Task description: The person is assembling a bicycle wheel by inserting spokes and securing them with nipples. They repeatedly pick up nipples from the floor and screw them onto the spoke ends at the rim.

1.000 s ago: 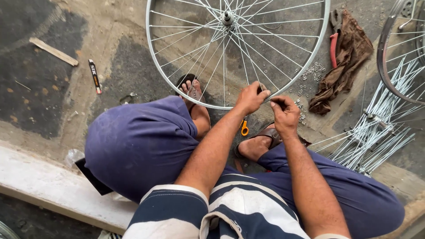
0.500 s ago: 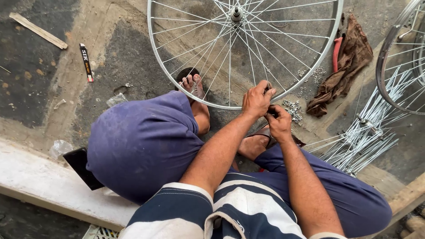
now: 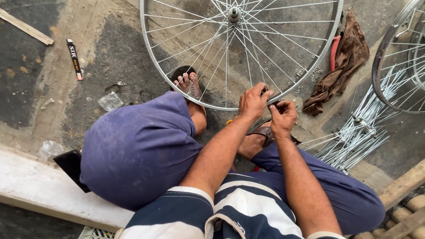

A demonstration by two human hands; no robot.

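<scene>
A spoked bicycle wheel point(image 3: 177, 75) lies flat on the concrete floor in front of my crossed legs, its hub point(image 3: 233, 14) at the top of the head view. My left hand point(image 3: 253, 101) grips the wheel's near rim from above. My right hand point(image 3: 283, 117) is just to its right, touching it, with thumb and fingers pinched on a small part at the rim that is too small to identify. My sandalled left foot point(image 3: 189, 84) rests under the spokes. An orange tool handle point(image 3: 229, 120) peeks out below my left wrist.
A brown rag point(image 3: 343, 66) and a red-handled tool point(image 3: 334, 52) lie right of the wheel, with small nuts point(image 3: 305, 73) scattered nearby. A bundle of loose spokes point(image 3: 354, 132) and a second wheel point(image 3: 389, 84) are at the far right. A black flat object point(image 3: 73, 168) sits on a pale ledge point(image 3: 31, 190).
My right hand has come up from beside my foot to meet my left hand at the rim. The view has shifted slightly, so the wheel sits further right.
</scene>
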